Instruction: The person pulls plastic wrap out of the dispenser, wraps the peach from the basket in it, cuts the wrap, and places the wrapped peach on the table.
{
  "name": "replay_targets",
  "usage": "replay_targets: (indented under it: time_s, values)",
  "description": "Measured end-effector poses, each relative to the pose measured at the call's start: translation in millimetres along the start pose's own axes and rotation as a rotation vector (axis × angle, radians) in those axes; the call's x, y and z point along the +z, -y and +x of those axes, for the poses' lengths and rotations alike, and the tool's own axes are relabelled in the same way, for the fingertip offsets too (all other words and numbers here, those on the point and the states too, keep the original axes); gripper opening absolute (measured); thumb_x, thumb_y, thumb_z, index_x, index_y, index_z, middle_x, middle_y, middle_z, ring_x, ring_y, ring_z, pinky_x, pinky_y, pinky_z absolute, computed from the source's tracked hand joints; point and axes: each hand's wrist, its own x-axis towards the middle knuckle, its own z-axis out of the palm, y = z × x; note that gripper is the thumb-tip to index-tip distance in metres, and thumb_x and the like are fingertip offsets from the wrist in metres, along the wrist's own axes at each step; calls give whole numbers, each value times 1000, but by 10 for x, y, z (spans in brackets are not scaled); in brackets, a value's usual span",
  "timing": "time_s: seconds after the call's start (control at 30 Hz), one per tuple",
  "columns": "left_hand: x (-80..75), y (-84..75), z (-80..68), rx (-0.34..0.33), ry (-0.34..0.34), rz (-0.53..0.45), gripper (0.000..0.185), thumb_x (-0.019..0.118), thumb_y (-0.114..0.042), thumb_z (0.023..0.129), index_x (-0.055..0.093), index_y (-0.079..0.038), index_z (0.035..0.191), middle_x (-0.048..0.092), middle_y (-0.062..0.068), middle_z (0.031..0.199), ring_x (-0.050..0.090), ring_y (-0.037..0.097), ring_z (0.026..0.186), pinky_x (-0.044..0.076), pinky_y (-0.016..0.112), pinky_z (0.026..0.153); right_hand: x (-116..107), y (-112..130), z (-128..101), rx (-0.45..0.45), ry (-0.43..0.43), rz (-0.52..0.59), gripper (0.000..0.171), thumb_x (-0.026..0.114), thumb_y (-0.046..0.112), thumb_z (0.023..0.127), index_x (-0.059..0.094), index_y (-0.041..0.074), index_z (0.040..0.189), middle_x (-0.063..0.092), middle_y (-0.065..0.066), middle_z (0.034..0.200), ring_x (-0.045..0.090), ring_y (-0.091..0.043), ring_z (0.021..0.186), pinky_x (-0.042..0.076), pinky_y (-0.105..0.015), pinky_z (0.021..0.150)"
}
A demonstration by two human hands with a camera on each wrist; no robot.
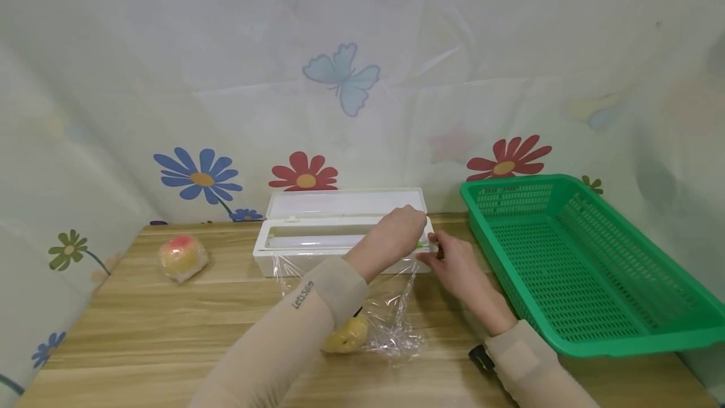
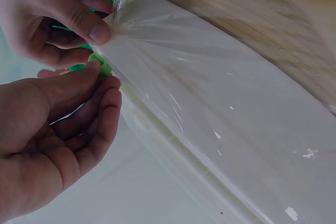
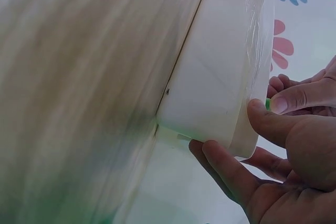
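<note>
Looks like a staged home-kitchen setup, not a real room: wooden tabletop [image 1: 170,326] backed at 12 o'clock by a draped flower-and-butterfly sheet [image 1: 340,80]. Cling-film dispenser [image 1: 340,232] at centre, green plastic basket [image 1: 578,257] at 3 o'clock, wrapped fruit [image 1: 182,257] at 10 o'clock.

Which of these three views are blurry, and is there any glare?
Head view: sharp, evenly lit, edges bowed by the wide lens. Left wrist view: cling film shows small glints, far tabletop soft. Right wrist view: tabletop heavily blurred, dispenser box clearer.
</note>
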Motion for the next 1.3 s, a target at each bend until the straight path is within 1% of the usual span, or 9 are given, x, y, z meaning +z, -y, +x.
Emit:
replay_targets:
  time_s: [0.17,0.33,0.5,0.63,0.8,0.93,1.07,1.17,1.3]
  values:
    - [0,30,-62,-3,3,16,11,62,-3,100,71,-7,99,70,8,93,69,20,86,57,32,73,21,39,12,-14,0,1,31,83,9,87,65,-9,104,68,-15,79,67,-31,73,55,-45,66]
    - [-11,107,-147,13,20,75,11,62,-3,100,71,-8,98,70,6,93,69,20,86,58,31,72,-4,50,17,-6,15,-4,31,83,8,87,65,-9,105,69,-17,83,68,-33,77,56,-47,69]
    - [-38,226,-208,-22,51,44,14,62,2,97,69,-8,89,69,6,87,67,19,79,58,31,69,-57,42,25,-1,10,-23,31,84,7,85,65,-9,104,68,-16,82,65,-33,77,54,-47,70]
    - [-30,271,-247,-7,54,38,15,63,3,96,69,-7,87,69,7,86,67,19,76,58,32,66,-58,45,20,-21,27,-26,30,83,8,86,64,-8,102,67,-15,81,65,-34,76,53,-47,69]
    - [9,347,-270,-1,63,53,15,64,3,95,69,-8,86,69,7,88,67,20,79,58,33,69,-38,57,16,-19,33,-27,31,82,7,87,64,-10,105,69,-20,86,68,-35,79,56,-48,70]
    - [7,477,-330,-24,98,22,18,62,4,96,66,-8,83,66,7,84,62,19,76,56,32,69,-29,53,31,-21,26,-22,31,82,6,87,64,-10,106,70,-22,89,68,-36,81,56,-48,71]
    - [14,652,-458,-65,114,-34,24,58,7,96,62,-9,78,61,6,78,56,18,72,54,33,68,-27,35,37,-21,29,-22,32,82,6,87,64,-11,107,70,-20,87,67,-34,79,55,-48,70]
    - [35,787,-573,-93,109,-73,29,60,8,95,59,-10,72,57,4,72,51,18,69,50,34,66,-37,19,32,-9,40,-25,32,81,7,88,64,-11,109,70,-19,87,67,-33,80,55,-48,70]
    - [82,932,-689,-100,71,-121,33,65,6,93,56,-11,66,51,0,65,46,17,65,44,32,62,-53,12,29,8,48,-24,32,81,8,89,64,-10,110,71,-21,90,68,-34,83,55,-49,73]
